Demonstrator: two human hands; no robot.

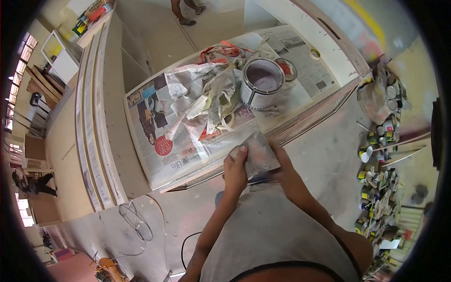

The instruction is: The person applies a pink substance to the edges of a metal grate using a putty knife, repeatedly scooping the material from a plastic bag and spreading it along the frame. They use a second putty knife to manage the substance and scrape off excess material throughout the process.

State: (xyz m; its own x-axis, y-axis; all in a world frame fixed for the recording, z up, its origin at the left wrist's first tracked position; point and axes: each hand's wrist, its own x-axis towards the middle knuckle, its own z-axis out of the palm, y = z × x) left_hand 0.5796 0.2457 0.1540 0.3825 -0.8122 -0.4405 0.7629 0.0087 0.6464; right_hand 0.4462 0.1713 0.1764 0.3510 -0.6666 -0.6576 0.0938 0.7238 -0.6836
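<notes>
A flat, grey, dusty square sheet (pixel 257 154) with smudges is in front of my body, near the front edge of the newspaper-covered surface. My left hand (pixel 236 165) is closed on its left side, with the thumb lying on top. At its right side, my right hand (pixel 281 161) grips it from behind and below, and most of those fingers are hidden by the sheet. Just beyond stands an open paint can (pixel 257 101) with greyish-mauve contents. Crumpled masking paper (pixel 211 96) lies left of the can.
Newspaper (pixel 162 162) covers the surface. A tape roll (pixel 314 54) and a small red-stained tin (pixel 287 70) lie at the back. Cans (pixel 369 192) crowd the right wall. A cable (pixel 136 223) loops on the floor. Another person's feet (pixel 188 21) show at the top.
</notes>
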